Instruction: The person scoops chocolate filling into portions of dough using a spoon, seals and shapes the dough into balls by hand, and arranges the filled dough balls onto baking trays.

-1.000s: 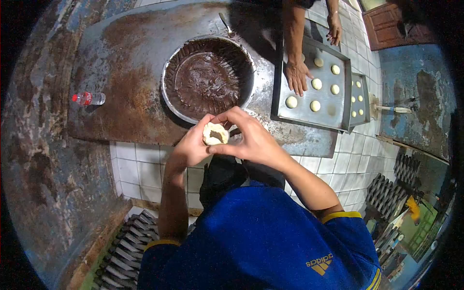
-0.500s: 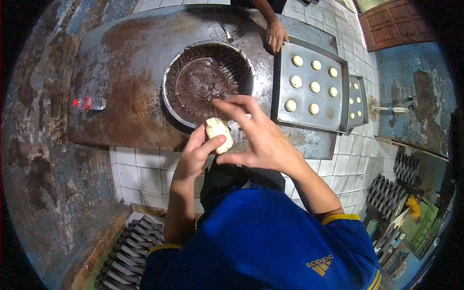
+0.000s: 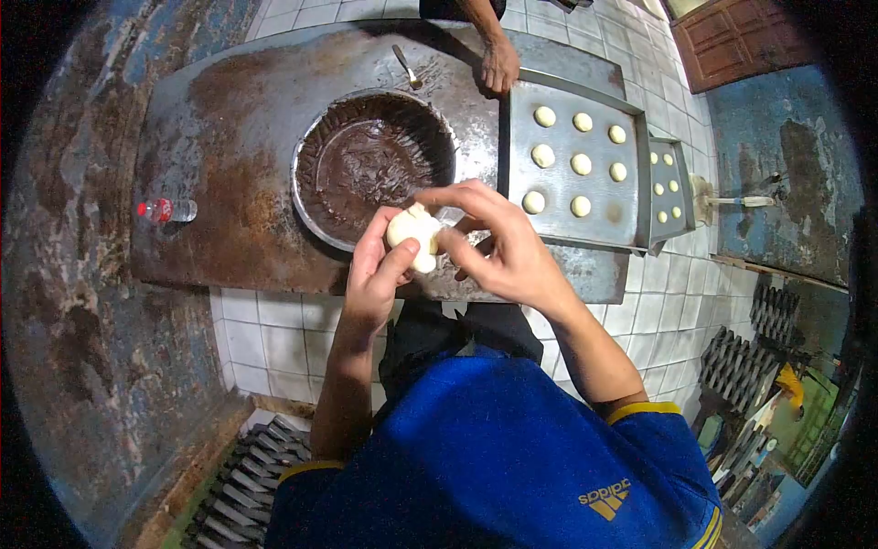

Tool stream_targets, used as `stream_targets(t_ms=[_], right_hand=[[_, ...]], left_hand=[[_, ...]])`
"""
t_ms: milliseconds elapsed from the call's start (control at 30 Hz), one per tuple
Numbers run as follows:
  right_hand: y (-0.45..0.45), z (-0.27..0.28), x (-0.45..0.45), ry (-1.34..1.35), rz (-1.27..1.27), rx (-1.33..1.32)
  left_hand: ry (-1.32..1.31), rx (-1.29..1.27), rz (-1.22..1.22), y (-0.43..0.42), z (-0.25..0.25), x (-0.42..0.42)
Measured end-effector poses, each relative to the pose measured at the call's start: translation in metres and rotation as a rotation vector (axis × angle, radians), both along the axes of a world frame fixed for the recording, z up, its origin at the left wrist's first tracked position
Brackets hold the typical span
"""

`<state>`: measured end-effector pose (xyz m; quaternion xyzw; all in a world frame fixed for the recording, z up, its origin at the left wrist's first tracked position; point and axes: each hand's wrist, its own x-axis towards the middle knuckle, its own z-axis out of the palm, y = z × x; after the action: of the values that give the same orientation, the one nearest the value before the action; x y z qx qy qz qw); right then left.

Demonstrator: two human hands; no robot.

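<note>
A pale piece of dough [image 3: 413,231] is held in my left hand [image 3: 375,270], the thumb pressed on its front. From the right, my right hand [image 3: 503,242] curves round the dough, its thumb and fingertips at the dough's right side; the fingertips are slightly blurred. Just beyond both hands stands a round metal basin [image 3: 297,197] with dark brown paste [image 3: 361,165] inside. Whether any paste is inside the dough cannot be made out.
Right of the basin, a metal tray [image 3: 604,229] carries several dough balls [image 3: 581,165]; a second tray [image 3: 672,224] lies beyond. Another person's hand [image 3: 499,66] rests by the tray's corner. A spoon [image 3: 407,66] and a red-capped bottle [image 3: 169,210] lie on the metal table [image 3: 229,165].
The dough's opening with dark filling no longer shows. My right hand moved off the dough, then back against it. The other person's hand left the tray's middle for its far left corner.
</note>
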<state>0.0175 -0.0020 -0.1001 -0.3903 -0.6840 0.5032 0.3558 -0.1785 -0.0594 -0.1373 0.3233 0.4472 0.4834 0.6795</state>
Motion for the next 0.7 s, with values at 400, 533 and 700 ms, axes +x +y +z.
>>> stream_targets(t_ms=[400,533,700], right_hand=[[0.007,-0.009,0.122,0.578,-0.139,-0.798],[0.000,-0.019,0.156,0.984,-0.101,-0.960],[0.006,-0.036,0.197,0.882,-0.473,-0.423]], left_hand=[[0.064,0.164,0.179,0.054,0.037,0.138],[0.268,0.353,0.147,0.079,0.056,0.202],[0.009,0.272,-0.014,0.091,0.071,0.297]])
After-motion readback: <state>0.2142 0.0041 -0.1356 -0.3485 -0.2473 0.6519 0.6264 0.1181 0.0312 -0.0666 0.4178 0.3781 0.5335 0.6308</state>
